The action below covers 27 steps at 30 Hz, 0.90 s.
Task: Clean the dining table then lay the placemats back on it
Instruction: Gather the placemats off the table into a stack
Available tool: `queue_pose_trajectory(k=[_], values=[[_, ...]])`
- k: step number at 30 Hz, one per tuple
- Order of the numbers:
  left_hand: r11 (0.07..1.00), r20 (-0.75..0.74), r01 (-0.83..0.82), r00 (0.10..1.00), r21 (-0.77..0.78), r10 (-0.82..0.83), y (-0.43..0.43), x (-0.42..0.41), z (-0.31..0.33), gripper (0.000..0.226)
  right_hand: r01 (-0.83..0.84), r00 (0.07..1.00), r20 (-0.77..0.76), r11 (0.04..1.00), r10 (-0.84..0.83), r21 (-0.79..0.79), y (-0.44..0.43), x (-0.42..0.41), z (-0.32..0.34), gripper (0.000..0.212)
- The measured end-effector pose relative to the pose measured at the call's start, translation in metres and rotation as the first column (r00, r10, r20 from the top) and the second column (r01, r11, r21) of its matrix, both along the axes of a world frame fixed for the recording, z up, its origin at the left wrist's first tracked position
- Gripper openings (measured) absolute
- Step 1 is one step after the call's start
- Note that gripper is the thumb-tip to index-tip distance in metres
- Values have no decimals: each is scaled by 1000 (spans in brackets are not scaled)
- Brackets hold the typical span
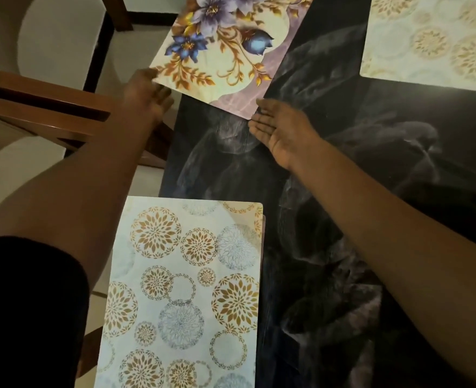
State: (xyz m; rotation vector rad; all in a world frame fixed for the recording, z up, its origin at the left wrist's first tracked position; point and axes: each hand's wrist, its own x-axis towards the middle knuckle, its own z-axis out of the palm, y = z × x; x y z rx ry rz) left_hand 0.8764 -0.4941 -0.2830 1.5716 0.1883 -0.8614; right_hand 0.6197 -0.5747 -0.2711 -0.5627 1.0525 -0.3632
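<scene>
A floral placemat point(225, 49) with purple and blue flowers lies askew on the dark marbled dining table point(357, 169), its left part past the table's edge. My left hand point(147, 93) touches the mat's near left corner with straight fingers. Palm up and fingers extended, my right hand point(281, 130) meets the mat's near right corner. Closer to me lies a pale placemat point(186, 292) with gold and grey circle patterns. Another mat of the same pattern point(433, 37) sits at the far right.
A wooden chair back point(46, 105) stands left of the table, close to my left forearm. Pale floor tiles and a dark wooden leg point(122, 12) show at the top left. Bare dark tabletop stretches along the right.
</scene>
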Motion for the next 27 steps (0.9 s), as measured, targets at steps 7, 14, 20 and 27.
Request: queue_pose_trajectory(k=[7,14,20,27], values=[[996,119,-33,992,-82,43,-14,28,1,37,-45,999,9,999,45,16,-20,9,-3,16],[981,200,-36,977,-190,75,58,-24,39,45,86,993,92,992,-78,-88,-42,5,31,28],[971,124,-113,982,-209,141,177,-100,42,48,-182,981,26,956,193,-228,8,-43,45,44],[954,72,-256,960,-153,269,295,-187,46,46,-306,952,-41,924,305,-228,113,-105,36,47]])
